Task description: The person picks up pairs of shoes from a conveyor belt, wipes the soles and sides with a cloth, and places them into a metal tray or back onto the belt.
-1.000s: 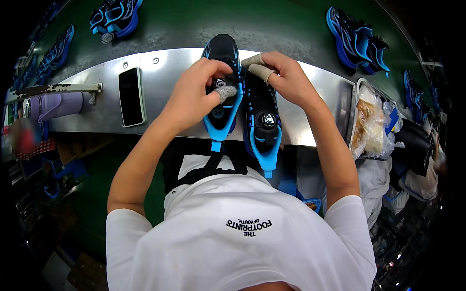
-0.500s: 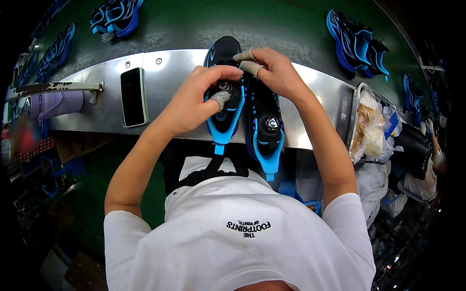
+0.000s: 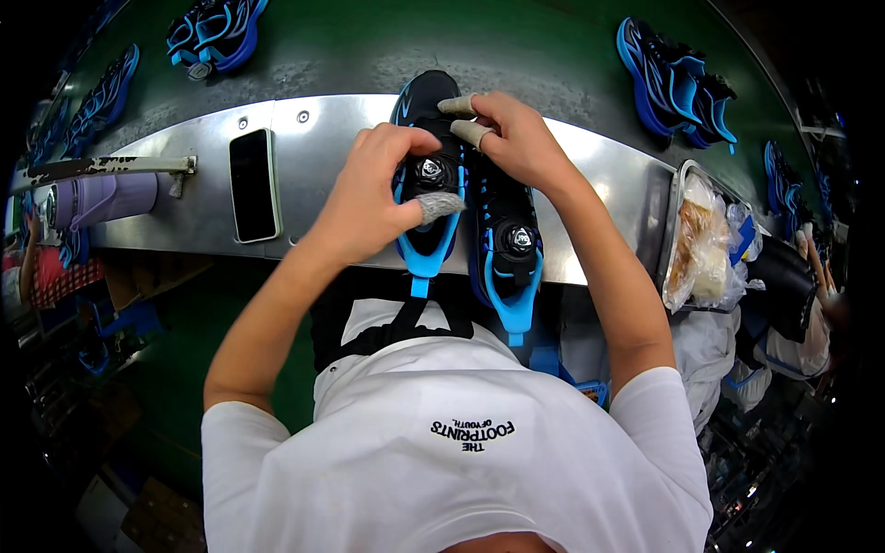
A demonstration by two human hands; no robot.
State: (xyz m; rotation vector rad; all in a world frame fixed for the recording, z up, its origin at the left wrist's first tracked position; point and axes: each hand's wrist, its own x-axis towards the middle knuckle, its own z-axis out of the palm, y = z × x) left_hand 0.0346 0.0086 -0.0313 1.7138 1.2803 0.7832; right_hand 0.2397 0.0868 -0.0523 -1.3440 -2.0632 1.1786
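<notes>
Two black running shoes with blue trim lie side by side before me, toes pointing away: a left shoe [image 3: 426,97] and a right shoe [image 3: 490,198]. Each carries a round black dial, and a blue heel pull tab hangs over the table edge. My left hand [image 3: 373,189] is over the left shoe, thumb and index finger spread to either side of its dial [image 3: 430,171]; a grey wrap covers the thumb. My right hand [image 3: 516,138] reaches across to the left shoe's lacing area, two sheathed fingertips slightly apart. Whether those tips touch a lace is unclear.
A phone [image 3: 253,184] lies on the metal table edge [image 3: 318,138], left of the shoes. Further left is a lilac cup [image 3: 115,198] beside a worn metal bar. A tray [image 3: 678,198] of plastic-wrapped items sits at right. More shoes [image 3: 668,83] stand on the green surface beyond.
My left hand has opened wider and shifted slightly left, uncovering the left shoe's dial. The right hand's fingertips have moved slightly left. Both shoes stay nearly in place.
</notes>
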